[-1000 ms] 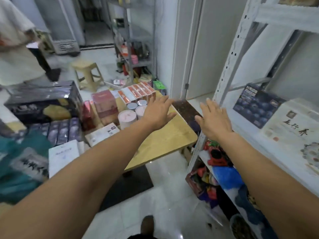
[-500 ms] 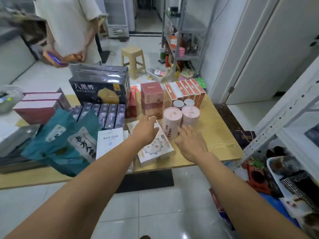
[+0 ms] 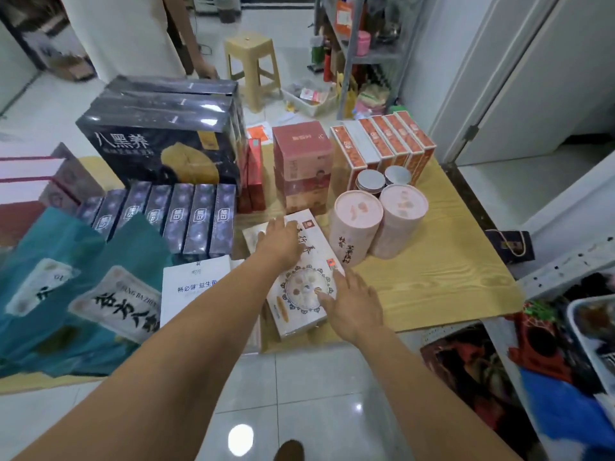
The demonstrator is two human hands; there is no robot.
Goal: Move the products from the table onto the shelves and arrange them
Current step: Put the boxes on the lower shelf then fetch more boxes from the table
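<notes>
Left grip point(image 3: 279, 242) lies flat, fingers straight, on the far end of the flat box point(image 3: 296, 314); right grip point(image 3: 354, 306), fingers spread, touches its near right edge, neither closed round it, the box lying on the worktop point(image 3: 432, 287) just left of the tubes point(image 3: 357, 227). Likely light, stiff card under slick film: take it by both long edges. Count: one flat box, two tubes, two jars point(image 3: 371, 181) behind them, seven dark slim cartons point(image 3: 173, 221) further left.

The left hand point(image 3: 279, 242) covers part of the lettering on the flat white box point(image 3: 301, 294). The shelf point(image 3: 565, 259) and the teal bags point(image 3: 60, 287) run out of view at the sides.
</notes>
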